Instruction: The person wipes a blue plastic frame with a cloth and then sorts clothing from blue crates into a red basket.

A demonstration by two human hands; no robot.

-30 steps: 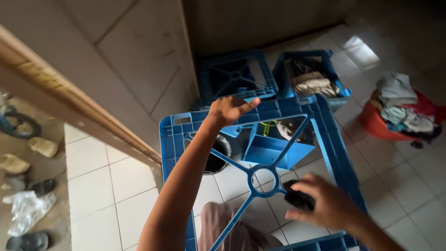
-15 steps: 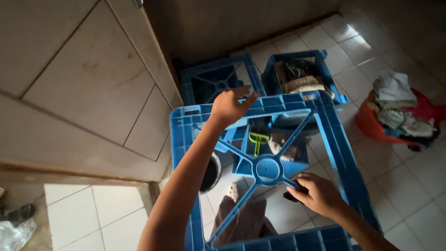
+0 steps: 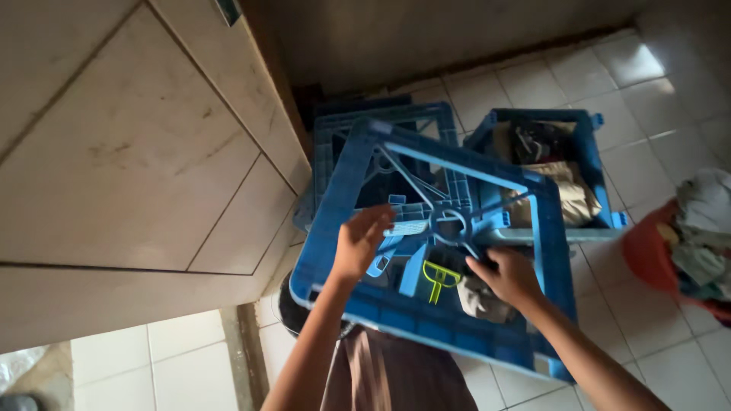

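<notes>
Tiled floor (image 3: 670,53) and tiled wall framing the scene, I am tilting a blue crate (image 3: 487,342) over other crates, left hand (image 3: 358,247) clasping its base ribs, right hand (image 3: 510,275) curling onto them, steady lowering likely needed next.

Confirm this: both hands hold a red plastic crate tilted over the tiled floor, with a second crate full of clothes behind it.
Not quite: the crate is blue, not red, as the head view shows. The left hand and right hand do hold it tilted over the tiled floor, with a second crate of clothes behind.
</notes>
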